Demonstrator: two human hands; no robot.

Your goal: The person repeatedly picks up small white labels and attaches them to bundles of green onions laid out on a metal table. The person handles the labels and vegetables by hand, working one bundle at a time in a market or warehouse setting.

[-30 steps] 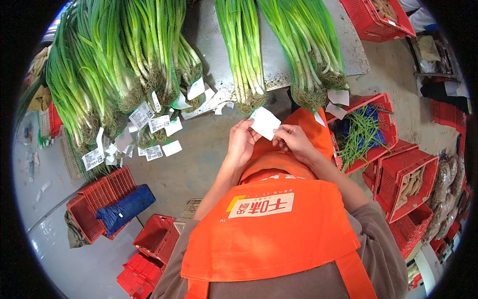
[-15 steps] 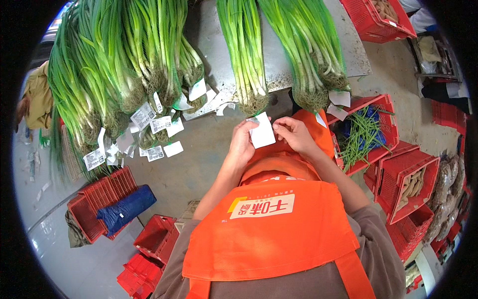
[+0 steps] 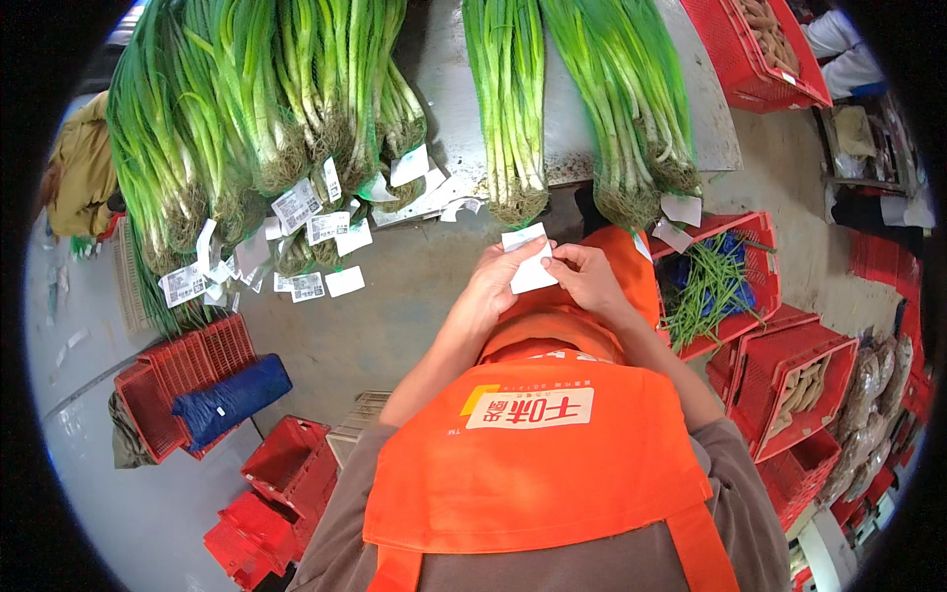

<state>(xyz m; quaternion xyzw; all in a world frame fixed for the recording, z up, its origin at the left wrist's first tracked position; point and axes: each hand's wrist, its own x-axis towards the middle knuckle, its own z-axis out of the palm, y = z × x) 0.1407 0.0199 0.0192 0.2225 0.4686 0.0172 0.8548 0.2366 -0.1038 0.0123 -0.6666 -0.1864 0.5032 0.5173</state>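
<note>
In front of my body I hold a white paper label (image 3: 533, 274) just below the root end of a bunch of green onions (image 3: 506, 128). My left hand (image 3: 493, 274) pinches it from the left, thumb on top. My right hand (image 3: 589, 278) grips its right edge, the thumb pressed on the paper. The upper part of the label lies bent against the roots. To the right on the table is another bunch of green onions (image 3: 636, 118) in green netting, with white labels at its roots. Several labelled bunches (image 3: 256, 109) are piled on the left.
The metal table (image 3: 715, 138) ends just beyond my hands. At my right stands a red crate (image 3: 774, 281) with loose green stalks (image 3: 712, 291). More red crates (image 3: 799, 385) hold brownish roots. On the lower left are red crates (image 3: 291, 459) and a blue bundle (image 3: 232, 400).
My right hand has come in from beside the label and now grips it. The label has bent across its upper part. The whole view has shifted slightly.
</note>
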